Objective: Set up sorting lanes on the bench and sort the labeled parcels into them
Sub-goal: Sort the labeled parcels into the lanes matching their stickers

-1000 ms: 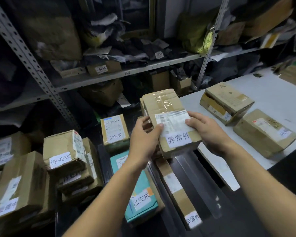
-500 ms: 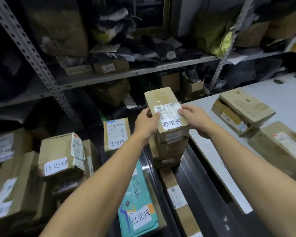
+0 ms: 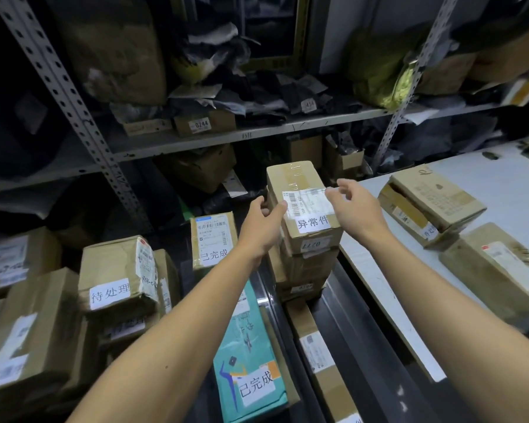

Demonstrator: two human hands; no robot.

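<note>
A brown parcel point(image 3: 303, 203) labelled 异常件 was seen lying on top of a stack of cardboard boxes point(image 3: 303, 270), which stood in a dark lane point(image 3: 348, 331) just beside the white bench point(image 3: 501, 190). The left hand point(image 3: 264, 222) was held at the parcel's left edge, its thumb touching the corner of the shipping label and its fingers loosely bent; no grip on the parcel was seen. The right hand point(image 3: 356, 209) was held at the parcel's right side with the fingers spread and relaxed; whether they touched the box could not be told. In front of the stack, a long flat carton point(image 3: 318, 355) was laid in the same lane. To the left, a teal parcel point(image 3: 248, 355) and a small box point(image 3: 213, 239), both marked 已完成, were placed in the next lane. Further left, a box marked 待处理 point(image 3: 116, 276) was set among other cartons. Two brown boxes point(image 3: 434, 206) point(image 3: 501, 267) were resting on the bench, and metal shelving point(image 3: 196, 138) crowded with packages was seen behind.
</note>
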